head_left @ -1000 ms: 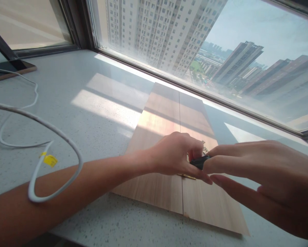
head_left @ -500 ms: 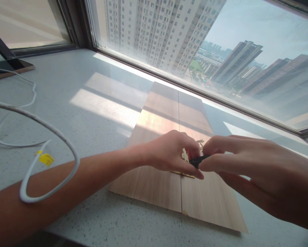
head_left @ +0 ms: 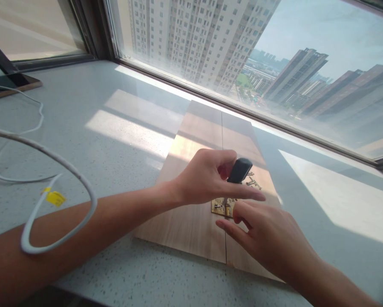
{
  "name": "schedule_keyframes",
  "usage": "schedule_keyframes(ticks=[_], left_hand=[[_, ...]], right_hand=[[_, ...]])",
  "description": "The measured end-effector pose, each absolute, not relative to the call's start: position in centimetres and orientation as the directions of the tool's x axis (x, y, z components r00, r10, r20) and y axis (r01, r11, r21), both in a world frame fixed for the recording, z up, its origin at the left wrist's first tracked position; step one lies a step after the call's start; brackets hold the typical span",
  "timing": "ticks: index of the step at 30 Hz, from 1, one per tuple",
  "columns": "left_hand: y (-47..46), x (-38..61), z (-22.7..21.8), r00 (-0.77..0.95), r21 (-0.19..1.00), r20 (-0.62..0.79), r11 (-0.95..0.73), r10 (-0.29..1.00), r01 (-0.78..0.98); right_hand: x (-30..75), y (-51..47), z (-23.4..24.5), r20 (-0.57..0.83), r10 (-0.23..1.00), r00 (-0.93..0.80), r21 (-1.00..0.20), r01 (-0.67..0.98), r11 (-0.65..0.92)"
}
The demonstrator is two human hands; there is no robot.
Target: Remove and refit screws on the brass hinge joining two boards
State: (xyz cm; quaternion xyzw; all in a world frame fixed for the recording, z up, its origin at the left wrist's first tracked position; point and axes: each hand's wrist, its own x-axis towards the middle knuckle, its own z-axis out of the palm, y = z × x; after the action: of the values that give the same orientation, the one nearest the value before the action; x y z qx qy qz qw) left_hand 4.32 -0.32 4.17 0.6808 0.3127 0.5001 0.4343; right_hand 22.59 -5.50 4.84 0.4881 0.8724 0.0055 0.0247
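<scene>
My left hand (head_left: 207, 177) is closed around the dark handle of a screwdriver (head_left: 240, 170), its thumb stretched along the near side. The shaft points down toward a gold-coloured hinge (head_left: 214, 209), which lies across the seam between two wooden boards (head_left: 185, 230). Several small screws (head_left: 218, 206) rest on the hinge plate. Close to the hinge's near right side is my right hand (head_left: 268, 234), its thumb and forefinger apart with nothing visible between them. That hand covers part of the hinge. Whether the screwdriver tip meets a screw is unclear.
More loose screws (head_left: 253, 182) lie on the right board, beyond my hands. A white cable (head_left: 59, 157) with a yellow tag (head_left: 55, 198) loops over my left forearm. The speckled countertop (head_left: 114, 264) runs up to a window frame (head_left: 178, 87). A dark tablet-like object (head_left: 15, 83) sits far left.
The screwdriver has turned from lying low between both hands to standing handle-up in my left hand. My right hand has let go of it and moved down toward the hinge.
</scene>
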Motion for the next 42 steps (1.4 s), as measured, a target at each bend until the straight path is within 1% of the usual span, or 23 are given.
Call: schedule_keyframes(ticks=[2, 3, 7, 10, 16, 21, 25, 30, 33, 36, 42], left_hand=[[-0.3, 3.9, 4.5, 0.228, 0.917, 0.397, -0.394, 0.889, -0.064], [-0.2, 3.6, 4.6, 0.195, 0.921, 0.389, -0.385, 0.900, -0.061], [0.1, 1.6, 3.7, 0.077, 0.951, 0.301, -0.305, 0.951, 0.046], [0.1, -0.1, 2.6, 0.037, 0.965, 0.243, -0.246, 0.969, 0.087], [-0.1, -1.4, 1.5, 0.043, 0.977, 0.187, -0.191, 0.981, 0.098], [0.1, -1.3, 1.2, 0.077, 0.971, 0.195, -0.204, 0.978, 0.128], [0.2, -1.5, 1.1, 0.066, 0.973, 0.192, -0.198, 0.979, 0.119], [0.1, -1.5, 1.0, 0.076, 0.969, 0.196, -0.205, 0.978, 0.136], [0.1, -1.5, 1.0, 0.076, 0.964, 0.205, -0.214, 0.976, 0.157], [0.1, -1.5, 0.9, 0.081, 0.962, 0.204, -0.215, 0.976, 0.167], [0.1, -1.6, 0.9, 0.102, 0.961, 0.204, -0.219, 0.974, 0.170]], right_hand=[[21.8, -5.5, 4.6, -0.025, 0.866, -0.500, 0.082, 0.862, 0.500], [21.5, -5.5, 4.7, -0.041, 0.869, -0.493, 0.098, 0.863, 0.495], [20.5, -5.0, 5.1, -0.135, 0.860, -0.492, 0.124, 0.853, 0.508], [20.1, -4.9, 5.4, -0.184, 0.862, -0.473, 0.144, 0.854, 0.499], [19.5, -4.8, 5.7, -0.246, 0.861, -0.444, 0.133, 0.865, 0.484], [19.7, -4.7, 5.6, -0.244, 0.858, -0.452, 0.060, 0.876, 0.478], [20.0, -4.5, 5.7, -0.245, 0.850, -0.466, 0.018, 0.875, 0.485], [19.8, -4.1, 6.3, -0.295, 0.856, -0.424, 0.068, 0.884, 0.462], [19.7, -4.0, 6.4, -0.319, 0.847, -0.426, 0.086, 0.877, 0.473], [19.5, -4.0, 6.5, -0.327, 0.841, -0.430, 0.081, 0.875, 0.478], [19.2, -3.8, 6.5, -0.311, 0.869, -0.384, 0.042, 0.908, 0.416]])
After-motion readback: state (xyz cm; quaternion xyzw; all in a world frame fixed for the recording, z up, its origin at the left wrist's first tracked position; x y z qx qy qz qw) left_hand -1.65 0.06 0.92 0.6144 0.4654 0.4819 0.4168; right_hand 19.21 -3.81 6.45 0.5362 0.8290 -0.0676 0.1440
